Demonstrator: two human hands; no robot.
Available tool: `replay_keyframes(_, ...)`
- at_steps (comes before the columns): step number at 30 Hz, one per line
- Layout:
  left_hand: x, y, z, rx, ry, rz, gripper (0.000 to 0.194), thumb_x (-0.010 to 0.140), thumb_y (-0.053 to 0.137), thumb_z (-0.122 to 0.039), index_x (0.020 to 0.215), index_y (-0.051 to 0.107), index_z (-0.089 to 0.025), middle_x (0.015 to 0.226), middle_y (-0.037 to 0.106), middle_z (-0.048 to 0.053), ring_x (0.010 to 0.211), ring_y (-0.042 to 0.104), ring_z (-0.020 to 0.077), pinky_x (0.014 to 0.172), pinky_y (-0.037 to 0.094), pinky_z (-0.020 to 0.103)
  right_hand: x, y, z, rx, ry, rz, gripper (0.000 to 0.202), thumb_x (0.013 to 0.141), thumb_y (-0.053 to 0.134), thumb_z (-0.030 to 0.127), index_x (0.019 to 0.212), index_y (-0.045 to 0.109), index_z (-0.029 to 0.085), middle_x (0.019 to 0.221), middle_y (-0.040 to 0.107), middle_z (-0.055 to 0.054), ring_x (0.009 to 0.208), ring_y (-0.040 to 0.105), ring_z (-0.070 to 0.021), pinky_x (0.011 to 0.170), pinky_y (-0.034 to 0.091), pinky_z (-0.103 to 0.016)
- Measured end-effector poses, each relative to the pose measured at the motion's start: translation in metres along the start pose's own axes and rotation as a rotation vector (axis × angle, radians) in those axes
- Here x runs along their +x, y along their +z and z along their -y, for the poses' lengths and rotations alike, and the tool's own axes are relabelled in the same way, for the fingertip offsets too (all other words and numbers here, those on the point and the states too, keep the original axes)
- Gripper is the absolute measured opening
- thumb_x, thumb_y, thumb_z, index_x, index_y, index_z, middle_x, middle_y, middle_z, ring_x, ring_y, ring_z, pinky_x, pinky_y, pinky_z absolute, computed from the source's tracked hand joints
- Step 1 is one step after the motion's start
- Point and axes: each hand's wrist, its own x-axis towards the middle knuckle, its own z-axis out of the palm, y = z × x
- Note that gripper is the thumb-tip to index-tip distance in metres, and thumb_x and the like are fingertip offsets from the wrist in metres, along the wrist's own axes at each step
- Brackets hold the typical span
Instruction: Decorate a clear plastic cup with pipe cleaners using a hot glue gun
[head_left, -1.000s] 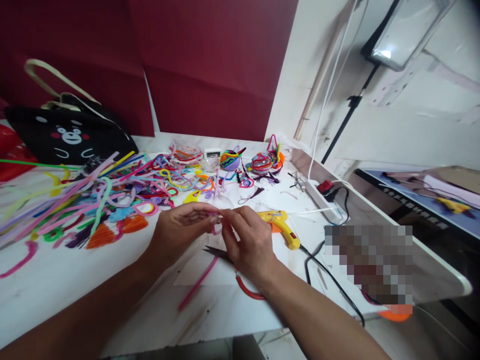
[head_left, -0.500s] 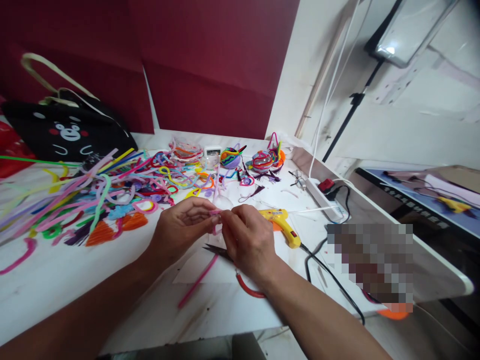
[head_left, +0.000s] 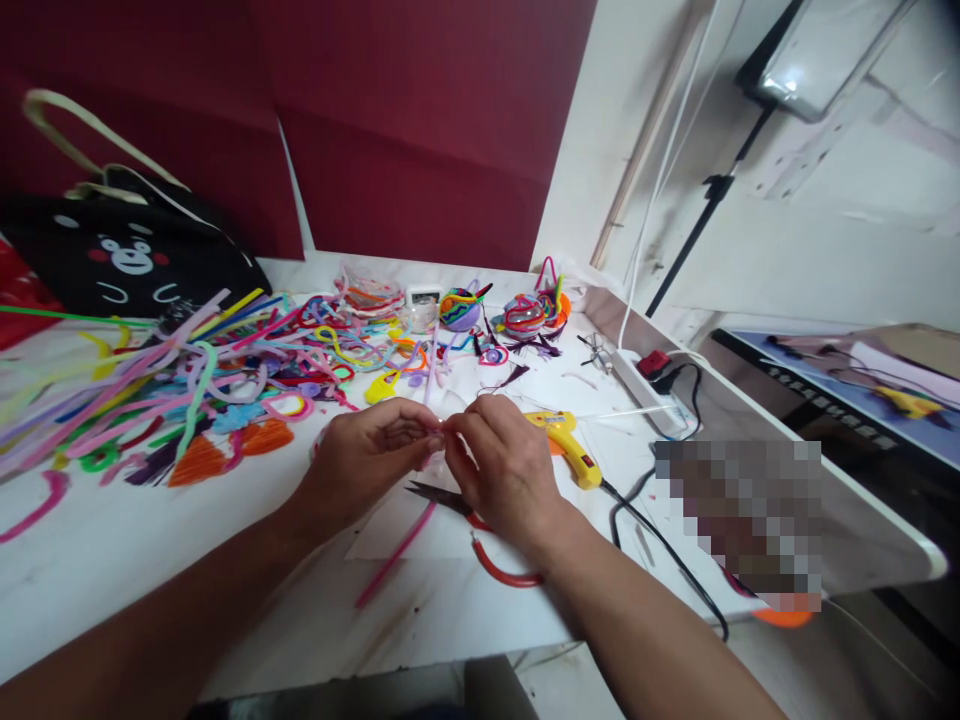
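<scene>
Over the white table (head_left: pixel 322 620), left hand (head_left: pixel 371 445) and right hand (head_left: pixel 504 465) held fingertips pinched closed on a small pink piece (head_left: pixel 427 461) between them; neither nearer; long axis mostly hidden.

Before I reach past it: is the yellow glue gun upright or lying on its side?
On its side: the yellow glue gun lies flat on the table, with its labelled face up.
</scene>
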Motion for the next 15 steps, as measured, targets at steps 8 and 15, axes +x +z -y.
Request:
replay_keyframes(8, -0.0013, -0.0004, 0.001, 0.1, 0.037, -0.022, 0.016, 0.066, 0.077, -0.031, 0.079, 0.07, -0.027, 0.072, 0.073, 0.0, 0.067, 0.069, 0.0208, 0.062, 0.056, 0.03, 0.0022, -0.0045, -0.0008, -0.015, -0.007, 0.045, 0.024, 0.094, 0.046, 0.022, 0.078, 0.063, 0.017, 0.075, 0.058, -0.005, 0.07, 0.053, -0.0166, 0.058, 0.038, -0.029)
replay_keyframes(15, 0.0003, -0.0016, 0.0068, 0.037, 0.024, 0.01, 0.028, 0.067, 0.078, -0.03, 0.09, 0.064, -0.023, 0.079, 0.074, 0.001, 0.077, 0.071, 0.0206, 0.07, 0.055, 0.03, 0.002, -0.0027, 0.0015, 0.038, 0.049, 0.043, 0.022, 0.092, 0.048, 0.021, 0.076, 0.062, 0.018, 0.072, 0.056, -0.003, 0.068, 0.053, -0.0154, 0.059, 0.039, -0.027)
